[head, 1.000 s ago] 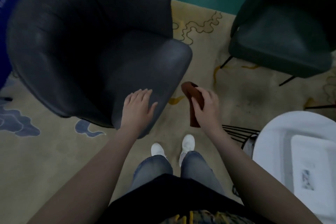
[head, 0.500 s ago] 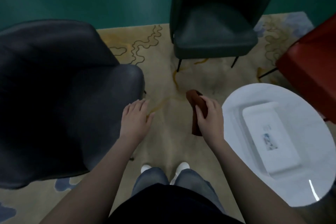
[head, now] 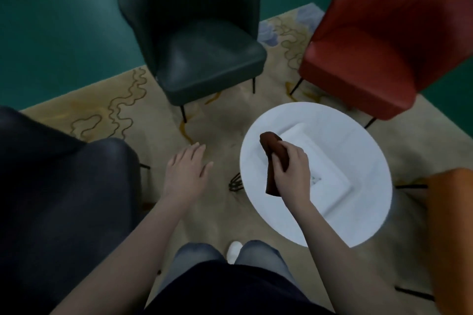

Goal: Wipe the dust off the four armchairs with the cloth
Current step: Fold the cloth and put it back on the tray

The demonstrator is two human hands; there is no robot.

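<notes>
Far to the left of the left hand [head: 185, 174] stands a dark grey armchair [head: 64, 199], its seat edge close to that wrist. The left hand hangs over the patterned rug [head: 76, 115] with fingers straight and loosely spread, palm down, holding nothing. Ahead of it, and well apart, is a dark green armchair [head: 204, 59]. To its right, the right hand [head: 291, 174] grips a brown cloth [head: 270, 142], fingers curled round the bunched middle; one end sticks up past the knuckles and the other hangs below the palm. This hand is above a round white worktop [head: 371, 212] carrying a white rectangular tray [head: 330, 176]. Beyond it, further right, stands a red armchair [head: 378, 46], and at the right edge an orange armchair [head: 450, 225].
</notes>
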